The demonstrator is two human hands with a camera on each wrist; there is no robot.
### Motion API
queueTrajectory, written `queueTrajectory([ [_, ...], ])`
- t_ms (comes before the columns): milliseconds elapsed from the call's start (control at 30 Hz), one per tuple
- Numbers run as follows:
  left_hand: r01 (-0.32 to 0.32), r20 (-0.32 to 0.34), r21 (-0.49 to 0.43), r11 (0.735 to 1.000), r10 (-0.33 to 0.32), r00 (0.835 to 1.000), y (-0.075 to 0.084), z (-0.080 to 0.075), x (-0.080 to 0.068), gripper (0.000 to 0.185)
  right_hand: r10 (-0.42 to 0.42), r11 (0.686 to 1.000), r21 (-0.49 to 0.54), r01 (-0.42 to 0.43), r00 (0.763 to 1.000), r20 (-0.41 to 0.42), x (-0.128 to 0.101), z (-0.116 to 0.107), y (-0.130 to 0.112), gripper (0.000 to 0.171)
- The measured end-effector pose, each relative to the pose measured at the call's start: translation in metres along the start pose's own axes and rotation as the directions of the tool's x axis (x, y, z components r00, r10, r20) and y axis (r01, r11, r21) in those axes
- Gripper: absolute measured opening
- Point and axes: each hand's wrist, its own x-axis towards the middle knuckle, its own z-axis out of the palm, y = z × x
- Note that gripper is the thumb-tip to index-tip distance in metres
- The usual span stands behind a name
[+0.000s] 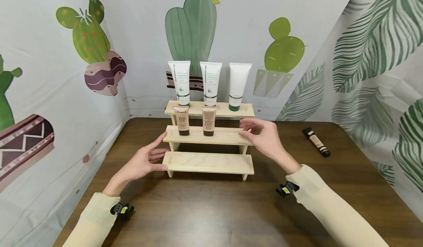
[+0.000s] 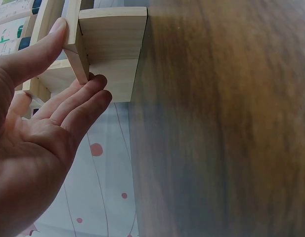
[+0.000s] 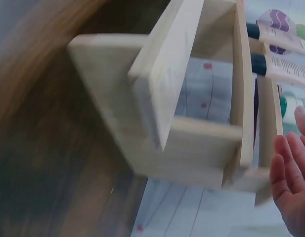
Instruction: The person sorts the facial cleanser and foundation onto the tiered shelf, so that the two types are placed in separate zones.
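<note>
A pale three-step wooden stand (image 1: 208, 162) sits mid-table. Three white tubes (image 1: 210, 82) stand on its top step. Two beige tubes (image 1: 182, 120) stand on the middle step, and the bottom step is bare. My left hand (image 1: 158, 154) is open at the stand's left end. In the left wrist view its thumb (image 2: 56, 34) lies on a step's edge and its straight fingers (image 2: 85, 96) touch the side leg (image 2: 112, 34). My right hand (image 1: 247, 128) hovers at the middle step's right end, fingers relaxed and holding nothing. The right wrist view shows its fingers (image 3: 290, 182) beside the stand (image 3: 162, 94).
A black tube (image 1: 316, 141) lies on the dark wooden table (image 1: 211, 210) at the right, well apart from the stand. Cloth walls printed with cacti and leaves close in the table at the back and on both sides.
</note>
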Motion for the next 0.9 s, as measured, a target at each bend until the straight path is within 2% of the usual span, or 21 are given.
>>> queueTrajectory([
  [167,-0.002,0.001,0.013,1.000,0.002,1.000,0.000,-0.001,-0.001,0.108,0.019,0.999,-0.045,-0.020,0.999,-0.025,-0.016,-0.029,-0.011,0.025],
  [333,-0.001,0.005,0.006,1.000,0.001,1.000,-0.001,0.000,0.001,0.108,0.044,0.988,-0.143,-0.053,0.997,-0.066,-0.031,-0.059,0.026,0.025],
  [500,0.000,0.004,0.010,1.000,0.000,1.000,-0.001,0.000,0.001,0.108,0.070,0.962,-0.254,-0.099,0.991,-0.117,-0.048,-0.090,0.063,0.025],
  [700,-0.008,0.005,0.003,1.000,0.008,1.000,-0.001,-0.001,0.002,0.107,0.111,0.914,-0.370,-0.167,0.980,-0.168,-0.067,-0.123,0.092,0.022],
  [900,0.003,0.007,-0.001,1.000,-0.003,1.000,-0.002,0.000,0.001,0.108,0.144,0.864,-0.462,-0.202,0.977,-0.158,-0.079,-0.151,0.113,0.021],
])
